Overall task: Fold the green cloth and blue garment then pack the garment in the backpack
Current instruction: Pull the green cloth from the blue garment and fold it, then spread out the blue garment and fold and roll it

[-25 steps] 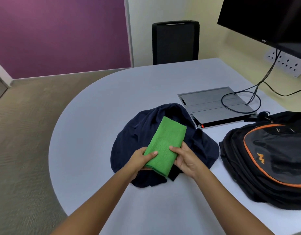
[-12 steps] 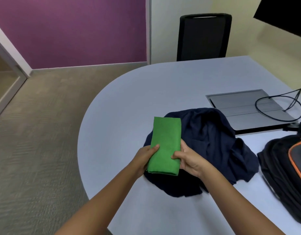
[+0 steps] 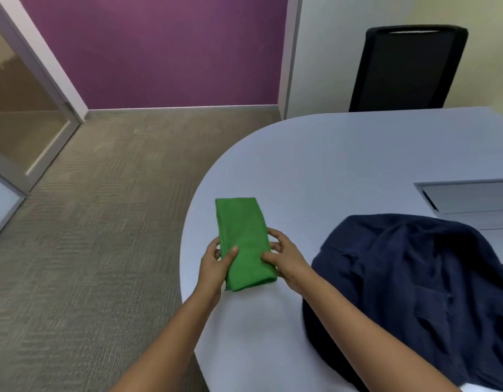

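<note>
Green cloth [image 3: 244, 241], folded into a long narrow rectangle, now sits over the bare grey table [image 3: 343, 154] near its rounded left edge. Half a second ago and a second ago it was held above the blue garment; it has since moved left and clear of it, and the view has swung left with it, so the backpack and the cables have dropped out of sight.

Both hands hold the near end of the cloth. On its left edge, the left hand [image 3: 216, 264] has its thumb lying on top of the fabric and its fingers curled round the side. At the right edge, the right hand [image 3: 287, 261] has its thumb pressed on top and its fingers bent against the side. Whether the cloth rests fully on the table or is slightly lifted cannot be told.

Just right of the hands, apart from the cloth, the blue garment [image 3: 409, 292] lies in a rumpled, unfolded heap on the table. A grey panel [image 3: 471, 199] set in the tabletop shows at the right edge, partly behind the garment. A black chair [image 3: 406, 69] stands at the far side of the table, with grey-brown carpet [image 3: 89, 236] and a purple wall [image 3: 159, 49] to the left.
</note>
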### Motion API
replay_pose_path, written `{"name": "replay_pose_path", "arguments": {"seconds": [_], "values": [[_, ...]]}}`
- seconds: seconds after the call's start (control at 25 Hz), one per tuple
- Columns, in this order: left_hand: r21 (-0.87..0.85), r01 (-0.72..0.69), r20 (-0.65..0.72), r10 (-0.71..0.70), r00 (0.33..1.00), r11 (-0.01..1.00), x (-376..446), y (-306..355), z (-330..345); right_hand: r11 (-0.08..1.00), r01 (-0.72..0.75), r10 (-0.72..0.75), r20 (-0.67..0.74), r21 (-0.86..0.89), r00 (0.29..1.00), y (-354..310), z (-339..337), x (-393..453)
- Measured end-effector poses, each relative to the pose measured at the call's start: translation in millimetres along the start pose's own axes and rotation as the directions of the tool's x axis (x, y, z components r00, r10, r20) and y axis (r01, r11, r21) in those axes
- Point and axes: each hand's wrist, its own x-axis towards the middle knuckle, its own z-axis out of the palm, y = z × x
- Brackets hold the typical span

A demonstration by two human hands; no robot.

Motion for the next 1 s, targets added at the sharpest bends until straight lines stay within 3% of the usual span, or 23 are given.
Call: {"name": "replay_pose_path", "arguments": {"seconds": [0.08, 0.12, 0.16, 0.24, 0.32, 0.4, 0.48, 0.64, 0.84, 1.0], "values": [[0.243, -0.052, -0.136, 0.087, 0.987, 0.969, 22.6, 3.5, -23.9, 0.988, 0.057, -0.065, -0.052, -0.142, 0.997, 4.6, 27.6, 23.2], [0.47, -0.032, -0.215, 0.15, 0.965, 0.882, 29.7, 0.2, -34.4, 0.957, 0.068, -0.088, -0.059, -0.283, 0.994, 13.4, 37.7, 30.3], [0.683, -0.01, -0.239, 0.236, 0.942, 0.73, 33.1, -6.0, -43.7, 0.883, 0.077, -0.105, -0.034, -0.464, 0.994, 26.0, 46.8, 35.7], [0.884, -0.14, 0.003, 0.294, 0.956, 0.445, 28.6, -28.2, -49.5, 0.668, 0.144, -0.105, 0.098, -0.73, 0.99, 52.1, 58.1, 40.3], [0.9, -0.355, 0.315, 0.187, 0.93, 0.251, 15.3, -53.9, -51.4, 0.574, 0.224, -0.11, 0.197, -0.788, 0.974, 68.1, 62.0, 38.0], [0.885, -0.44, 0.431, 0.09, 0.898, 0.152, 19.5, -76.1, -57.5, 0.514, 0.248, -0.111, 0.222, -0.821, 0.969, 73.3, 61.0, 36.7], [0.892, -0.45, 0.448, 0.044, 0.893, 0.04, 37.3, -77.6, -60.5, 0.484, 0.215, -0.076, 0.204, -0.848, 0.976, 76.0, 54.0, 36.6], [0.95, -0.309, 0.31, 0.027, 0.95, -0.049, 69.2, -46.5, -66.3, 0.541, 0.12, -0.039, 0.117, -0.833, 0.992, 74.9, 34.6, 31.1], [0.947, -0.301, 0.302, -0.005, 0.953, -0.108, 86.0, -32.7, -71.7, 0.632, 0.055, -0.063, 0.019, -0.773, 0.998, 70.0, -0.3, 0.3], [0.953, -0.296, 0.303, 0.149, 0.941, -0.065, 73.7, -36.4, -52.2, 0.633, 0.053, -0.214, -0.109, -0.772, 0.971, 62.1, -30.3, -33.2]]}}
